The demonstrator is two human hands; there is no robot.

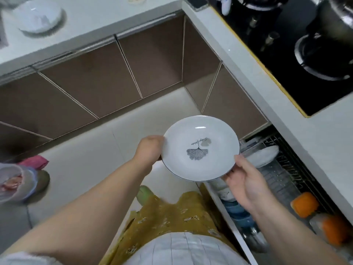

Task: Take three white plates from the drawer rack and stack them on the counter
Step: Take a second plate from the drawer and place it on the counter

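A white plate (200, 148) with a grey leaf print is held level above the floor, between the cabinets and the open drawer rack (286, 176). My left hand (150, 149) grips its left rim, fingers hidden underneath. My right hand (243, 180) touches the lower right rim with fingers spread, thumb on the edge. Another white plate (265, 153) stands in the rack at the right. A white plate or stack of plates (37, 16) rests on the counter (91, 22) at the far left; how many lie there is unclear.
A black gas hob (286, 44) with a metal pot (338, 18) fills the right counter. Blue bowls (238, 213) and orange-capped bottles (305, 204) sit in the drawer. Brown cabinet doors (95, 83) run below the counter. Plastic bags (17, 182) lie on the floor at left.
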